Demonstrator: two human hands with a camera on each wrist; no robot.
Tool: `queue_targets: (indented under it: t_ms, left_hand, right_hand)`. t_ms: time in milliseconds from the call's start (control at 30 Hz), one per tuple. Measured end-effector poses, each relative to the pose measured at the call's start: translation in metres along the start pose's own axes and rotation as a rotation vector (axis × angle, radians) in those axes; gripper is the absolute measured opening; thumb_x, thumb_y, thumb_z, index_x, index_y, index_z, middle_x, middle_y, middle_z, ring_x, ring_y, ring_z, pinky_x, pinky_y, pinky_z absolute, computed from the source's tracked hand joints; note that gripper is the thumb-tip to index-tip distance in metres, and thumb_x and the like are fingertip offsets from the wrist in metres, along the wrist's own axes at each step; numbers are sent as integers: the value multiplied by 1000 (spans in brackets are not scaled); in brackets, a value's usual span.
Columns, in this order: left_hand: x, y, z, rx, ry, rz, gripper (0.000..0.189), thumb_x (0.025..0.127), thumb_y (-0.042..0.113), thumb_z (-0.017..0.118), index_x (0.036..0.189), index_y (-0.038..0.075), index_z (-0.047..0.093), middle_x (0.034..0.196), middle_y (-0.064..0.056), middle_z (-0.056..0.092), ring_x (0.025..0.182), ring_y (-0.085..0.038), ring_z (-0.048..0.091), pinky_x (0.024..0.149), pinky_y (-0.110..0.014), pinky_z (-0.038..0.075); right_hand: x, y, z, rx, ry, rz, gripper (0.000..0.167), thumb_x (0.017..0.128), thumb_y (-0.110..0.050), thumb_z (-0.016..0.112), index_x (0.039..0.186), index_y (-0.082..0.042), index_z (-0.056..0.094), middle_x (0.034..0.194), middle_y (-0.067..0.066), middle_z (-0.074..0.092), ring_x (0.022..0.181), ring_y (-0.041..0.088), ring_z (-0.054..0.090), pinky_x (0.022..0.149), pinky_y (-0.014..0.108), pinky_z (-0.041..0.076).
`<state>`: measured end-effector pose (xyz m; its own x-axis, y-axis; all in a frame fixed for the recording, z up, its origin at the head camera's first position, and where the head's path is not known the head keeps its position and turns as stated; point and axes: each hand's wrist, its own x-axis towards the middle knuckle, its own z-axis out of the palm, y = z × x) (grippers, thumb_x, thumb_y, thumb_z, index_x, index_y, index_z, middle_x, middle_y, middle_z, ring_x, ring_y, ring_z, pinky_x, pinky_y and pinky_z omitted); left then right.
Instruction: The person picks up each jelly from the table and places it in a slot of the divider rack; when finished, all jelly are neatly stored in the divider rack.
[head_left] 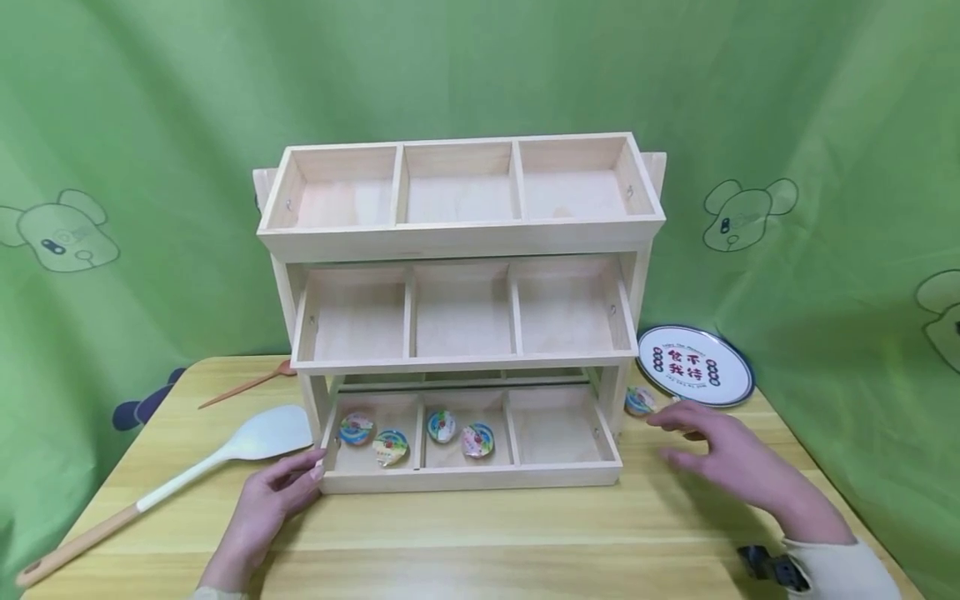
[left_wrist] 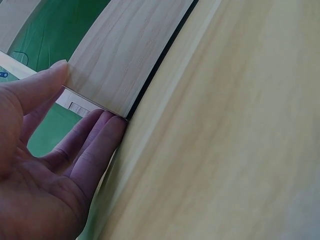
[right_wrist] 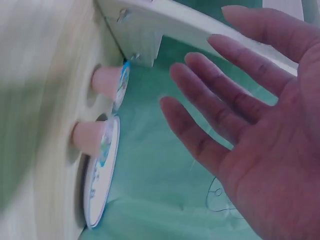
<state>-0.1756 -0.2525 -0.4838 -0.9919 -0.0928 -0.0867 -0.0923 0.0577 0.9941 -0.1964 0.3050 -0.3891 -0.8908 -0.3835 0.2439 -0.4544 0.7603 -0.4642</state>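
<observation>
A three-tier wooden rack (head_left: 461, 237) stands on the table, each tier split into three compartments. My left hand (head_left: 272, 500) holds the left front corner of the bottom tier (head_left: 472, 479). In the left wrist view the thumb and fingertips (left_wrist: 117, 125) touch the tray's end. Two jelly cups lie in the bottom tier's left compartment; in its middle one are a small-lidded jelly cup (head_left: 441, 427) and a pink-lidded jelly cup (head_left: 477, 440). My right hand (head_left: 723, 454) hovers, fingers spread, right of the rack. Near it stand two pink jelly cups, one (right_wrist: 106, 82) nearer the rack, another (right_wrist: 90, 138) beside the plate.
An oval plate (head_left: 693, 367) with printed characters lies at the back right. On the left are a white spatula (head_left: 266, 433) with a wooden handle and a small reddish-brown spoon (head_left: 247, 385). A green curtain (head_left: 465, 67) hangs behind the table.
</observation>
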Motion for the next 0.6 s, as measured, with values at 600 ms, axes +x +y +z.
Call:
queue_targets:
  t_ms: [600]
  left_hand:
    - [1, 1, 1, -16, 8, 2, 43, 91, 10, 70, 129, -8, 58, 135, -24, 51, 101, -17, 64, 90, -32, 56]
  right_hand:
    - [4, 47, -7, -49, 18, 180, 57, 91, -27, 72, 133, 5, 51, 136, 35, 43, 119, 59, 40, 94, 78, 32]
